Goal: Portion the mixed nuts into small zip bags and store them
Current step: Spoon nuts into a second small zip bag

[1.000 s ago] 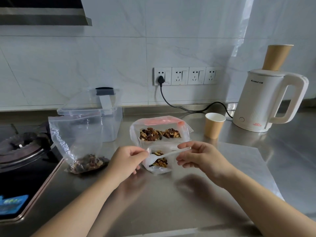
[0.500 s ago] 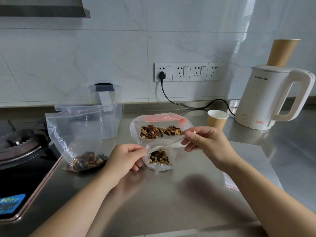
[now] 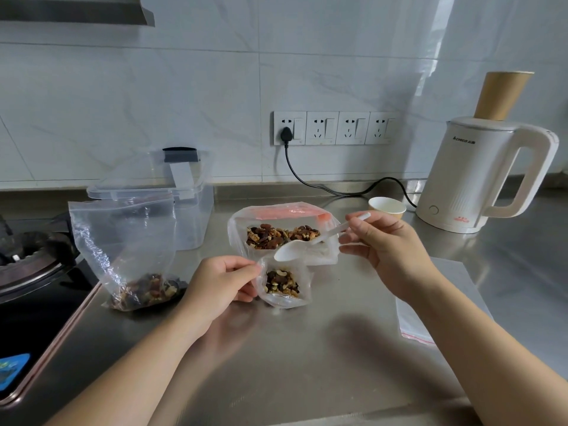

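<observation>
My left hand (image 3: 219, 281) pinches the left rim of a small zip bag (image 3: 282, 284) that stands on the steel counter with mixed nuts in its bottom. My right hand (image 3: 387, 250) holds a white plastic spoon (image 3: 310, 244) by the handle; its empty bowl hovers just above the small bag's mouth. Behind the small bag stand filled zip bags (image 3: 282, 235) of nuts with a red seal strip. At the left, a large clear bag (image 3: 129, 247) stands open with a layer of nuts at the bottom.
A clear lidded container (image 3: 184, 207) stands behind the large bag. A gas hob (image 3: 27, 272) fills the left edge. A paper cup (image 3: 387, 207), a white kettle (image 3: 479, 179) with a cup on top and its cord sit at the back right. Empty zip bags (image 3: 412, 324) lie under my right forearm.
My right hand has lifted the spoon out of the small bag, swung up and back, and now holds it with the bowl over the bag's mouth. My left hand keeps its pinch on the rim.
</observation>
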